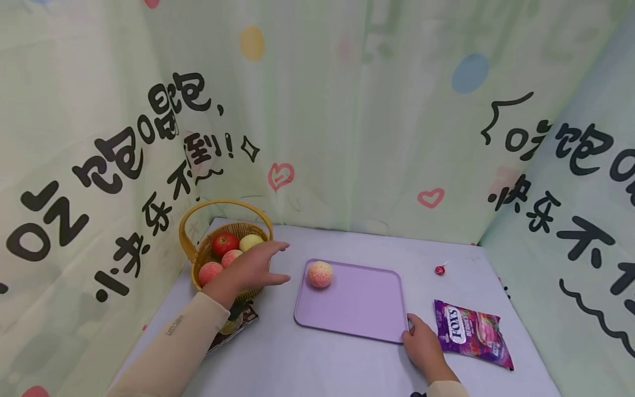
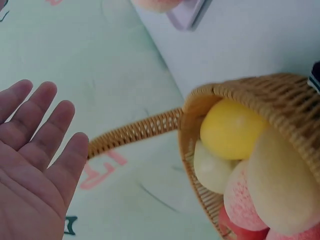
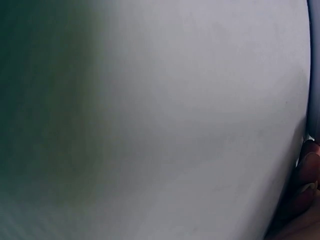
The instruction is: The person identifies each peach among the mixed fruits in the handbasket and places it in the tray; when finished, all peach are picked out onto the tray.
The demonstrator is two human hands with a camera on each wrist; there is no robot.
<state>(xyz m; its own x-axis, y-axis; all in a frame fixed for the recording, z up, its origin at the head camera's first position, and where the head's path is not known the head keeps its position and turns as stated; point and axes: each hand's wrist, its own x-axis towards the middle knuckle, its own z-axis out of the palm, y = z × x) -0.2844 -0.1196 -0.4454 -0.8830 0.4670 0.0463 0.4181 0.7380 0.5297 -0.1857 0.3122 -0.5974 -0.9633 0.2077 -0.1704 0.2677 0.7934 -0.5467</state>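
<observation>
A flat purple tray (image 1: 362, 300) lies in the middle of the white table (image 1: 278, 361). One round pink-and-yellow peach (image 1: 319, 274) sits on it, in the far left corner. The right hand (image 1: 423, 343) pinches the tray's near right corner, with its fingers bent at the edge. The left hand (image 1: 252, 268) is spread wide, with thumb and fingers apart and nothing in it. It hangs near a brown woven basket (image 2: 280, 95) with a big round handle, left of the tray. Inside the basket are a red fruit (image 1: 225, 243), a yellow fruit (image 2: 232, 130), pink peaches and some pale fruit. A dark packet (image 1: 250, 316) pokes out from behind the left sleeve (image 1: 173, 353). Right of the tray lies a purple FOX'S candy bag (image 1: 473, 333), and farther back is a little red lollipop (image 1: 440, 270). Pale green cloth (image 1: 327, 193) with hearts and black writing hangs around the table.
</observation>
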